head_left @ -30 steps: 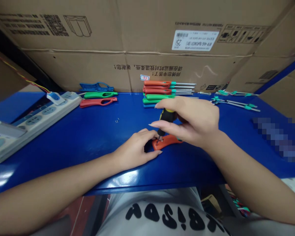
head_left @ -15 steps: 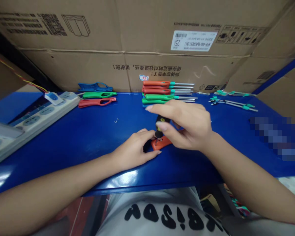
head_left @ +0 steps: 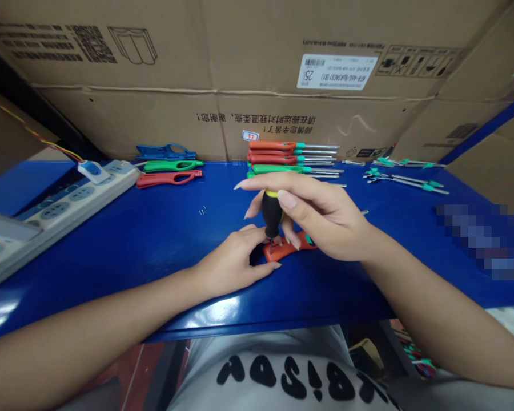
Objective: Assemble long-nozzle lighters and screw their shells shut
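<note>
An orange lighter [head_left: 288, 248] with a long handle lies on the blue table in front of me. My left hand [head_left: 244, 257] is closed around its left end, thumb on the near side and fingers on the far side. In my right hand [head_left: 321, 214] is a black and yellow screwdriver [head_left: 272, 216], held upright between thumb and fingers. Its shaft points down at the left part of the handle, and the tip meets the handle's face. My right forefinger stretches left over the top of the tool. The lighter's right end is partly behind my right hand.
Behind my hands lies a stack of assembled lighters [head_left: 274, 146]. Coloured handle shells [head_left: 169, 178] lie to its left, metal rods with green pieces [head_left: 411, 180] to the right. Tiny screws [head_left: 202, 211] sit left of centre. A power strip [head_left: 64, 217] runs along the left; cardboard [head_left: 257, 68] stands behind.
My right hand has shifted slightly left and its fingers have turned around the screwdriver, which now stands more upright. More of the lighter's right part shows. My left hand stays in place.
</note>
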`<state>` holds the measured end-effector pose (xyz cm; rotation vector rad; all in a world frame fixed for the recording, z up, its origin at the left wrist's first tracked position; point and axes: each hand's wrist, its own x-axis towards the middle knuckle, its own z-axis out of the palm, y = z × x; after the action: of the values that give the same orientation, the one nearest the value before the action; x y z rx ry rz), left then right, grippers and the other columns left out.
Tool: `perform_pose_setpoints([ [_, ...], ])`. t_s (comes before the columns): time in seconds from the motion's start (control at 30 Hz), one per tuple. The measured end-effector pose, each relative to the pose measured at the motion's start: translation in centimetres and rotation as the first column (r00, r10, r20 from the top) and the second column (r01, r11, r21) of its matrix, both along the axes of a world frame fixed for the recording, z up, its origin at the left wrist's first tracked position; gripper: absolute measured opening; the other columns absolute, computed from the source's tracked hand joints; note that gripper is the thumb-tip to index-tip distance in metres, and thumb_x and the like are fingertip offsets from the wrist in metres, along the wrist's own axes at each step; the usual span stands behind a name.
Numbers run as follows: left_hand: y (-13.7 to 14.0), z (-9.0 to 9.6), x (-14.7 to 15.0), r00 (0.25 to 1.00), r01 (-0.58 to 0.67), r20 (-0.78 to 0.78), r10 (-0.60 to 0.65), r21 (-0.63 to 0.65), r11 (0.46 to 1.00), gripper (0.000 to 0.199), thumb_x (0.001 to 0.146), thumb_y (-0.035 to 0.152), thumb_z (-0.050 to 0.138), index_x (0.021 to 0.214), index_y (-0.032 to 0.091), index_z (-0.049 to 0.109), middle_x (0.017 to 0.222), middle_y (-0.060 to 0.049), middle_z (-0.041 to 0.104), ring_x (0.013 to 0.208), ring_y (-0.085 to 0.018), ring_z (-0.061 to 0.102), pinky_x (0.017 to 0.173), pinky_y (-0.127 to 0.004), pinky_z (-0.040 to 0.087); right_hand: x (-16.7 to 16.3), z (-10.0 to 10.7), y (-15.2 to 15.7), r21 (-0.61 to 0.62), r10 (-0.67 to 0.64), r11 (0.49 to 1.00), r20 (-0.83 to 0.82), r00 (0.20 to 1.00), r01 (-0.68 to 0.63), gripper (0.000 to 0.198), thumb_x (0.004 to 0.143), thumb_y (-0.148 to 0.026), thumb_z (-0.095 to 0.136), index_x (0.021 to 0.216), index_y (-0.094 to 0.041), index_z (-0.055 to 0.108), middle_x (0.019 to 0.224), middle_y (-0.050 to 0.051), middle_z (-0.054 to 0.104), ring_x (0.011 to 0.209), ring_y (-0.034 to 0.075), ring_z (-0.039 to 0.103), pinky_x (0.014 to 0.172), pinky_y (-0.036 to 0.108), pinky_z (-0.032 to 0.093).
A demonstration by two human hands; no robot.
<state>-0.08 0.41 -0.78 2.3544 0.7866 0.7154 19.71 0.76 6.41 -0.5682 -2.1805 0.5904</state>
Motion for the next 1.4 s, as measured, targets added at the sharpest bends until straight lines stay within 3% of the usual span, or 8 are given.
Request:
perform_pose_setpoints([
  [0.13,0.0,-0.2,0.0,1.000,0.006,-0.014,-0.006,0.006,1.000,0.027,0.087,0.024,0.072,0.111,0.019,0.062,0.108,-0.006,0.072,0.100,-0.025,0.068,0.088,-0.039,0.054,-0.1,-0.4,0.3,0.209,-0.079,0.974,-0.044,0.996,0.087,0.027,0.101,-0.032,0.056,0.120,-0.015,0.066,0.100,0.004,0.075,0.070,0.008,0.067,0.065,0.020,0.054],
  [0.27,0.0,-0.3,0.0,0.999,-0.018,-0.041,0.018,0.012,1.000,0.027,0.087,0.028,0.072,0.111,0.018,0.063,0.106,-0.007,0.072,0.097,-0.026,0.068,0.087,-0.040,0.054,0.0,-0.7,0.3,0.566,-0.269,0.785,-0.055,0.962,0.252,0.026,0.094,-0.037,0.066,0.107,-0.015,0.070,0.082,0.003,0.073,0.074,0.015,0.069,0.069,0.026,0.055],
  [0.47,0.0,-0.1,0.0,0.999,-0.013,-0.029,0.013,-0.009,1.000,0.021,0.086,0.026,0.072,0.104,0.018,0.063,0.103,-0.005,0.073,0.097,-0.025,0.067,0.086,-0.038,0.054,-0.3,-0.4,0.0,0.183,-0.122,0.976,0.014,0.992,0.118,0.037,0.105,-0.024,0.043,0.140,-0.017,0.053,0.121,0.007,0.071,0.096,0.014,0.071,0.074,0.025,0.059],
  [0.63,0.1,-0.2,0.0,1.000,-0.009,-0.029,0.009,0.011,1.000,0.026,0.086,0.026,0.073,0.108,0.017,0.063,0.105,-0.007,0.072,0.097,-0.026,0.068,0.086,-0.039,0.054,0.2,-0.8,0.6,0.552,-0.282,0.790,-0.060,0.958,0.267,0.026,0.092,-0.036,0.068,0.110,-0.017,0.070,0.093,0.005,0.077,0.080,0.016,0.072,0.073,0.027,0.059],
  [0.83,-0.1,0.1,0.1,0.999,-0.019,-0.033,0.019,0.017,1.000,0.019,0.086,0.025,0.074,0.099,0.019,0.061,0.095,-0.002,0.071,0.085,-0.020,0.065,0.080,-0.034,0.053,-0.2,-0.7,0.2,0.220,-0.183,0.960,0.024,0.983,0.173,0.041,0.106,-0.022,0.034,0.143,-0.017,0.050,0.121,0.007,0.071,0.091,0.013,0.071,0.083,0.029,0.059],
  [1.03,0.0,-0.3,0.0,1.000,0.003,-0.004,-0.003,-0.002,1.000,0.024,0.086,0.023,0.073,0.105,0.019,0.061,0.108,-0.005,0.072,0.098,-0.023,0.067,0.088,-0.036,0.052,0.0,-1.3,0.5,0.592,-0.355,0.727,-0.112,0.928,0.349,0.029,0.092,-0.040,0.069,0.110,-0.018,0.070,0.096,0.006,0.078,0.079,0.017,0.072,0.074,0.028,0.058],
  [1.23,-0.1,0.1,0.0,0.999,-0.027,-0.036,0.027,0.001,1.000,0.022,0.085,0.026,0.075,0.101,0.020,0.061,0.097,-0.002,0.072,0.086,-0.021,0.067,0.083,-0.036,0.053,-0.3,-0.7,0.3,0.195,-0.192,0.961,-0.044,0.980,0.197,0.036,0.106,-0.025,0.036,0.134,-0.018,0.058,0.116,0.007,0.073,0.090,0.014,0.071,0.079,0.029,0.059],
  [1.4,-0.1,0.0,0.0,1.000,-0.005,-0.028,0.004,-0.028,1.000,0.026,0.086,0.025,0.073,0.108,0.020,0.061,0.107,-0.004,0.072,0.097,-0.023,0.068,0.088,-0.038,0.053,0.1,-0.9,0.7,0.495,-0.294,0.809,-0.126,0.947,0.317,0.024,0.091,-0.038,0.070,0.103,-0.018,0.070,0.091,0.005,0.076,0.074,0.015,0.069,0.069,0.027,0.056],
])
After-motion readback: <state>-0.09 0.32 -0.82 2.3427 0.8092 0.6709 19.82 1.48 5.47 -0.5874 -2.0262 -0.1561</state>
